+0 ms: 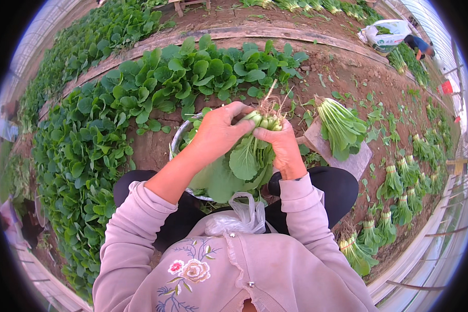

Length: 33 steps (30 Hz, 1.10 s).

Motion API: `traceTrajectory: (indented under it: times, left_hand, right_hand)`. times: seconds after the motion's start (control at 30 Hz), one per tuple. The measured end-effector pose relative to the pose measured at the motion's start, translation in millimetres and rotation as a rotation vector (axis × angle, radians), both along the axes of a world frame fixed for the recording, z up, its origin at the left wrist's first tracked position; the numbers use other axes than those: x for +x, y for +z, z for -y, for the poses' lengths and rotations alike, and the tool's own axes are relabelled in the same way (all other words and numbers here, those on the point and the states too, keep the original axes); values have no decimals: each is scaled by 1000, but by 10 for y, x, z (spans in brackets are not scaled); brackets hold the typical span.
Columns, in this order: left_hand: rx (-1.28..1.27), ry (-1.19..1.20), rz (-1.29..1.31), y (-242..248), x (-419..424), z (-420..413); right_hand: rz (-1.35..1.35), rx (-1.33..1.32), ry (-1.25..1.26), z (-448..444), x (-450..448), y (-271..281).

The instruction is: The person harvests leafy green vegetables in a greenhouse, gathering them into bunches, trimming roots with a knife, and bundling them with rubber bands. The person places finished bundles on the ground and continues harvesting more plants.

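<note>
Both hands hold one bunch of leafy greens point(243, 156) in front of my body. Its pale stems and thin brown roots point away from me, and the broad leaves hang down toward my lap. My left hand point(228, 123) grips the stems from the left, thumb across them. From the right, my right hand point(279, 142) closes on the same stems, thumb laid along them. Below the bunch, a basin point(174, 146) with green leaves inside is partly hidden by my left forearm and the bunch. A clear plastic bag point(238, 218) rests at my waist.
To the right, loose greens point(341, 126) lie on a small wooden board point(357, 158). Several tied bunches point(390, 183) stand on the soil farther right. Growing greens point(82, 156) cover the left. A person point(420, 46) bends by a white sack point(388, 35) at upper right.
</note>
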<state>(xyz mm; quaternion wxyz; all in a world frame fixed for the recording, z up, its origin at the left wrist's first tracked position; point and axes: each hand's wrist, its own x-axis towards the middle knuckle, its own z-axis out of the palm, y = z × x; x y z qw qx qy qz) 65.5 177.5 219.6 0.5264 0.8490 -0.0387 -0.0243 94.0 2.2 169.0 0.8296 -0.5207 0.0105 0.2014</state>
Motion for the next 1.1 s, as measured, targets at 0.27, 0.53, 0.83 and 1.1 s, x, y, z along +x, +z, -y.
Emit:
traceTrajectory:
  times: [0.27,0.53,0.83,1.1]
  left_hand:
    - [-40,-142,161,-175,-89,112]
    - [160,17,43,-69,-235,445]
    - [-268,-145,-23,57,-114,479]
    - [26,-162,-92,-152,5,582]
  right_hand:
    - [47,188,-53,-65,-46,20]
    - [4,336,8,21,-165,108]
    - [151,349,252,442,-56,233]
    - [-52,333,23,353,-41,-184]
